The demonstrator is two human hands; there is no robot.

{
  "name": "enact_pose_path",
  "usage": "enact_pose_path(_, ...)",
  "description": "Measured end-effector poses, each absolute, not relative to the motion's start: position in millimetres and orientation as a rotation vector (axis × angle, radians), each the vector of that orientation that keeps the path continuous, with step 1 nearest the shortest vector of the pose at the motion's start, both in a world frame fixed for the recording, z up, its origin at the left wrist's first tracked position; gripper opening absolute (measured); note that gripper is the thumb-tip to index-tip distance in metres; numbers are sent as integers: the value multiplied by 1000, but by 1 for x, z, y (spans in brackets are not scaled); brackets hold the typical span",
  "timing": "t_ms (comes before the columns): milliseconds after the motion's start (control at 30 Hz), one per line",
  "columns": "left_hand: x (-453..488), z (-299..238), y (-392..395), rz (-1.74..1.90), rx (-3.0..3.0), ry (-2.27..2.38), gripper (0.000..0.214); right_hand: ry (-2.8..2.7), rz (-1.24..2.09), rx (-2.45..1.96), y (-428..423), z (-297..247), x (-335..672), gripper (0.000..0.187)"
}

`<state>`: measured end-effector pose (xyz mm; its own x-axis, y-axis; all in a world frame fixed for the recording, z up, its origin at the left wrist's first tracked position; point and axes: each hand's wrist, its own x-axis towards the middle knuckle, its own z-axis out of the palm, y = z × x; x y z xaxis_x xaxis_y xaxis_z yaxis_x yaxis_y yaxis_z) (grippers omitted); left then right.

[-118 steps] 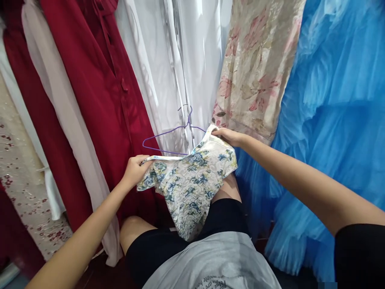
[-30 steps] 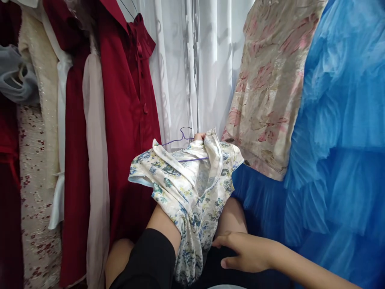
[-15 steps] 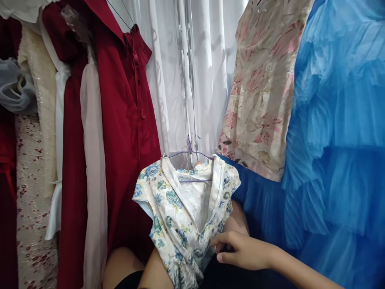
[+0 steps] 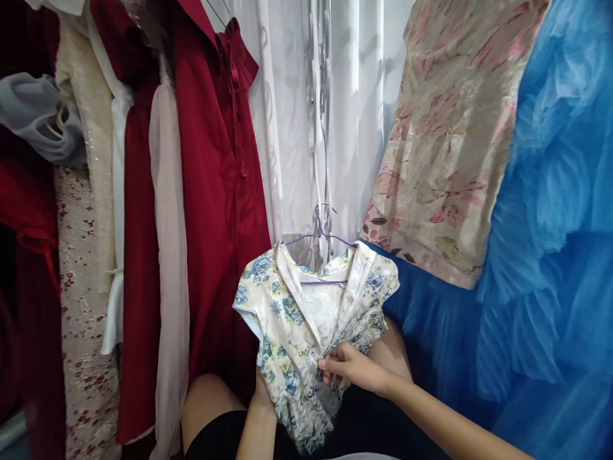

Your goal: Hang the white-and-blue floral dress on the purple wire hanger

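Note:
A white floral blouse (image 4: 282, 319) with blue and green flowers hangs on a thin purple wire hanger (image 4: 330, 234) in front of my lap. My right hand (image 4: 352, 367) is closed, with thumb and fingers pinching the cloth at the bottom of the open V neckline. My left forearm (image 4: 261, 415) comes up from below at the blouse's left side. Its hand is hidden behind the cloth, so its fingers do not show. Below the pinch, the blouse is gathered and wrinkled.
Dark red dresses (image 4: 211, 191), a pale pink sleeve (image 4: 167, 211) and sequined garments (image 4: 90, 306) hang at left. White curtains (image 4: 292, 128) are behind. A beige floral garment (image 4: 440, 172) and a blue ruffled tulle dress (image 4: 565, 223) hang at right.
My right hand has moved up and left from the blouse's right side and now pinches the cloth at the V neckline. The view has shifted slightly, moving everything a little right.

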<state>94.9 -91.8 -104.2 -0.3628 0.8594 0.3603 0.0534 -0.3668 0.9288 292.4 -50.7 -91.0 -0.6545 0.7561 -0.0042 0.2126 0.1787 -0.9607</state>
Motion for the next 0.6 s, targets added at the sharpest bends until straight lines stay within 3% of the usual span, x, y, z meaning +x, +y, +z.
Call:
enact_pose_path(167,98,-106,-104,1805,1035,966,65,-1835,1568,-877,-63,-88,288,55)
enact_pose_path(367,106,-117,-91,1668,707,893,53,-1633,1634,-896,-60,-104,291,51)
enact_pose_path(600,93,-158,-90,2354,1056,1482,44,-1455,1693,-917,-66,-125,294,48)
